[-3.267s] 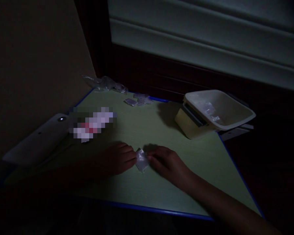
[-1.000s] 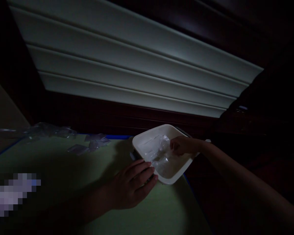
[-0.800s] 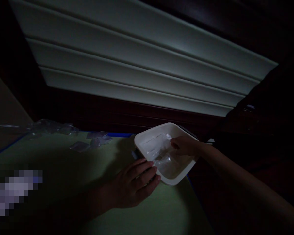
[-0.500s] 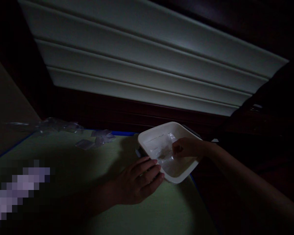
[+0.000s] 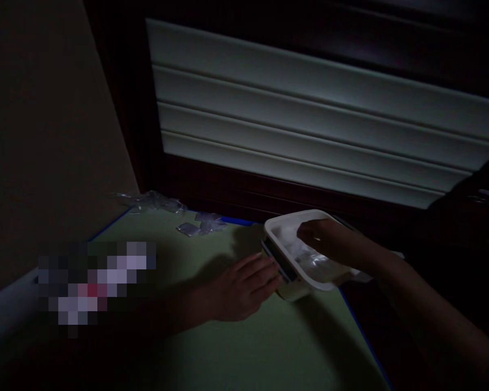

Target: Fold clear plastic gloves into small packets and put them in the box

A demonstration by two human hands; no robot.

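A white plastic container (image 5: 270,231) with rounded corners and a dark clip on its near side stands on the green surface. Crumpled clear plastic (image 5: 318,260) lies inside it. My left hand (image 5: 242,288) rests against the container's left side, fingers stretched out along the clip. Over the opening, my right hand (image 5: 330,236) is closed, fingertips pressed together and pointing into the container. Whatever is between those fingertips is too dark to make out. Something pale and clear (image 5: 362,273) sticks out beyond the container's right side, below my right wrist.
Several clear plastic scraps (image 5: 206,224) lie along the back edge of the green surface (image 5: 236,353), which has a blue border. A dark-framed panel with pale slats (image 5: 293,114) rises behind. A plain wall (image 5: 52,119) stands at left. A blurred patch (image 5: 106,282) hides something at lower left.
The view has swung left, so everything sits further right. My right hand has risen from inside the container to above its opening. My left fingers have slipped from the rim to the side.
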